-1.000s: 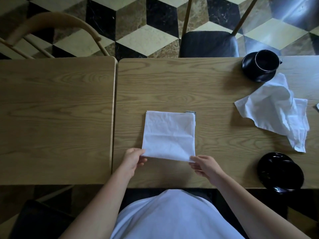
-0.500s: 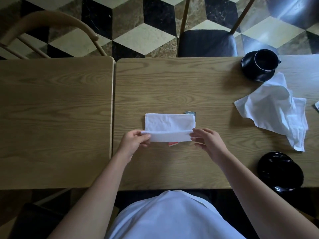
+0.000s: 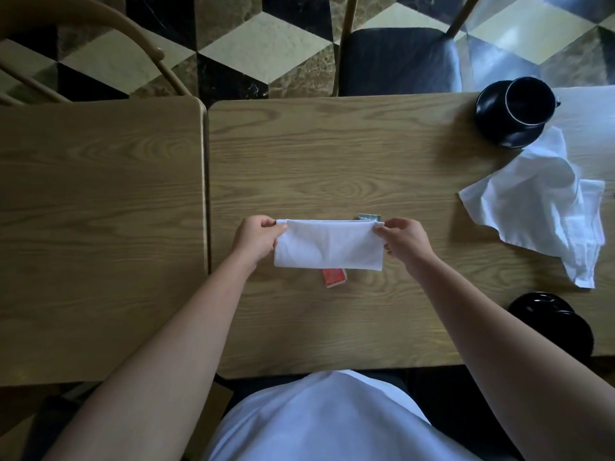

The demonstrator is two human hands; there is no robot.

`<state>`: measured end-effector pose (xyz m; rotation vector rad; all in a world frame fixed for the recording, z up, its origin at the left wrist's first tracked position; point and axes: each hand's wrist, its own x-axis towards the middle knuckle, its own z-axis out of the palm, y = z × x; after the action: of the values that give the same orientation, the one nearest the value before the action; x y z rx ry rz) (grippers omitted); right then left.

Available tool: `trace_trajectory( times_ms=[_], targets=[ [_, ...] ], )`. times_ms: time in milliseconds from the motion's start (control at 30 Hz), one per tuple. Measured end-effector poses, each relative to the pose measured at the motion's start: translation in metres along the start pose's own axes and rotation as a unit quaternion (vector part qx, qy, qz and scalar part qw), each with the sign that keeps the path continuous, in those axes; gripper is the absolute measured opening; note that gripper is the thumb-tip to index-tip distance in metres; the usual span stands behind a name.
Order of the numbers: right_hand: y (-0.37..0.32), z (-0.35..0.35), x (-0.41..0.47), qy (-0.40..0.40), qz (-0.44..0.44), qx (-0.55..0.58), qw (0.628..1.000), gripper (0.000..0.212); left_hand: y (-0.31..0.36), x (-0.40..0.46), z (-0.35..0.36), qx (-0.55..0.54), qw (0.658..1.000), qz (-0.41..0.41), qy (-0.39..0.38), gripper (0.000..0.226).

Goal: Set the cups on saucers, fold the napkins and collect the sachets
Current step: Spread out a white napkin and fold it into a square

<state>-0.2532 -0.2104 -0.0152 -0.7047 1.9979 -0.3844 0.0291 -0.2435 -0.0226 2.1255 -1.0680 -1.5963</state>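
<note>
While the left hand [image 3: 258,239] and right hand [image 3: 404,239] pinch the far corners of the folded white cloth napkin [image 3: 327,244] on the wooden bench [image 3: 332,161], a red sachet [image 3: 334,277] peeks from under its near edge. The black cup [image 3: 529,101], its inside dark, stands on a black saucer [image 3: 499,131] far right.

Two wood-grain tables are standing edge to edge, the left table [image 3: 100,227] lying bare while the right table [image 3: 332,154] is carrying everything. A folded white napkin [image 3: 329,246] is lying at its centre, a red sachet [image 3: 334,278] peeking out at 6 o'clock and a green sachet [image 3: 368,216] at 1 o'clock. A crumpled napkin [image 3: 545,207] is sprawling at 3 o'clock, a black cup on a saucer [image 3: 514,114] sitting at 2 o'clock, and black saucers [image 3: 552,322] are sitting at 4 o'clock.
</note>
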Motion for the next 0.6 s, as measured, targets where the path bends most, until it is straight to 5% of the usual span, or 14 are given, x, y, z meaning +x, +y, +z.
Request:
trace_trajectory(
  times_ms=[300, 533, 600],
  targets=[
    [0.001, 0.008, 0.022, 0.017, 0.02, -0.013, 1.0, 0.017, 0.007, 0.025, 0.01, 0.044, 0.998, -0.02, 0.03, 0.021],
    [-0.008, 0.01, 0.005, 0.082, 0.003, -0.061, 0.995, 0.029, 0.009, 0.014, 0.01, 0.168, 0.982, 0.049, 0.068, 0.022],
    [-0.011, 0.013, -0.011, 0.09, -0.049, -0.104, 0.989, 0.031, 0.012, 0.003, 0.009, 0.257, 0.955, 0.119, 0.089, 0.024]
  ],
)
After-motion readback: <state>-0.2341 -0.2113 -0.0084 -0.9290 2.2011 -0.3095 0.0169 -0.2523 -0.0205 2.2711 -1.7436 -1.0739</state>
